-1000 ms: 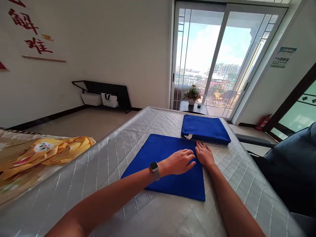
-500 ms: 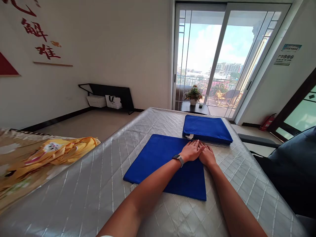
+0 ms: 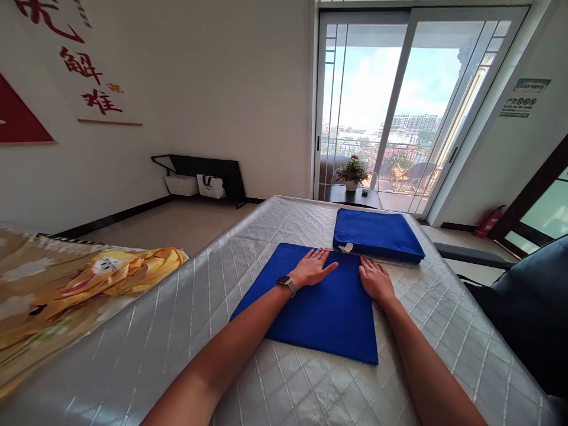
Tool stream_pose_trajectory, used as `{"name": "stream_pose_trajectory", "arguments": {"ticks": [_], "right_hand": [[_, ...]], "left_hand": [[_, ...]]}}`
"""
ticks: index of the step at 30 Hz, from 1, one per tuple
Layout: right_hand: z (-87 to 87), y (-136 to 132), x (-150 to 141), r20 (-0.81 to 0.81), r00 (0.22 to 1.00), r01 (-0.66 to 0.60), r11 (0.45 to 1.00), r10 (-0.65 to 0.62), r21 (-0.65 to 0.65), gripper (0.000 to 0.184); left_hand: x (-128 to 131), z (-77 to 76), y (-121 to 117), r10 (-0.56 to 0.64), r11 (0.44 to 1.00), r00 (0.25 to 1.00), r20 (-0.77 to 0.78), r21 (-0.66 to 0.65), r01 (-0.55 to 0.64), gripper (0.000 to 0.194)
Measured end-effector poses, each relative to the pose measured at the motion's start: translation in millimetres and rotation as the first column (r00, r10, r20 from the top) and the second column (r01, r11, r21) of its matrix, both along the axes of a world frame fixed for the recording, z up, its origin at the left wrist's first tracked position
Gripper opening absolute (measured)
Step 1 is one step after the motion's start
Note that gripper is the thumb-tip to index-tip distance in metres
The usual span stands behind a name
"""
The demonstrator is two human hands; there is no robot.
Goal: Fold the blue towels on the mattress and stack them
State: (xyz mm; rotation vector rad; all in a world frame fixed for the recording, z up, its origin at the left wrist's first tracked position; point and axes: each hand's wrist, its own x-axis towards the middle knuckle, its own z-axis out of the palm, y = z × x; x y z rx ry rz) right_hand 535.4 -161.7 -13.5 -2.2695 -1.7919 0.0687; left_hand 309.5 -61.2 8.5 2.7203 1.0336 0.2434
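A flat blue cloth [image 3: 328, 319], squared off at its edges, lies on the silver quilted bed surface [image 3: 306, 390]. My left hand [image 3: 312, 269] rests palm down on its upper part, fingers stretched and thumb out to the right; a watch [image 3: 286, 284] is on that wrist. At the cloth's upper right edge lies my right hand [image 3: 375, 277], flat with fingers extended, partly on the cloth and partly beside it. Just beyond both hands sits a thicker folded blue cloth [image 3: 377, 232] with a white tag [image 3: 347, 248] at its near left corner.
To the left, a yellow cloth [image 3: 128, 266] lies on a patterned cover [image 3: 26, 284]. A dark padded object [image 3: 528, 307] stands close on the right. Behind the bed are a small table with a potted plant [image 3: 352, 174] and a sliding glass door [image 3: 390, 106].
My left hand has slid left across the cloth, away from my right hand. My right hand stays near the right edge. The camera view has shifted slightly left.
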Motion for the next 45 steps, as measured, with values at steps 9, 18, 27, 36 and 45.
{"name": "stream_pose_trajectory", "arguments": {"ticks": [9, 18, 27, 36, 45], "right_hand": [[-3.8, 0.6, 1.3, 0.051, 0.999, -0.001, 1.0, 0.002, -0.002, 0.061], [-7.3, 0.5, 2.7, 0.071, 0.997, -0.007, 1.0, 0.005, 0.022, 0.061], [-6.5, 1.3, 6.8, -0.062, 0.998, -0.004, 0.993, 0.011, 0.119, 0.062], [-7.0, 3.1, 5.1, 0.049, 0.997, -0.053, 0.997, 0.056, -0.06, 0.062], [-0.6, 2.7, -4.3, 0.064, 0.998, -0.019, 0.999, 0.022, -0.05, 0.062]], "left_hand": [[-90.3, 3.4, 44.0, 0.258, 0.965, 0.964, -0.058, -0.028, -0.26, 0.082], [-102.7, -7.9, 51.7, 0.282, 0.959, 0.959, -0.041, 0.017, -0.281, 0.09], [-102.8, -12.9, 53.4, 0.305, 0.952, 0.952, -0.019, 0.028, -0.305, 0.094], [-103.5, -13.0, 58.6, 0.296, 0.955, 0.954, -0.041, 0.039, -0.294, 0.092], [-48.6, 6.3, 24.6, 0.298, 0.943, 0.954, 0.037, 0.145, -0.3, 0.077]]}}
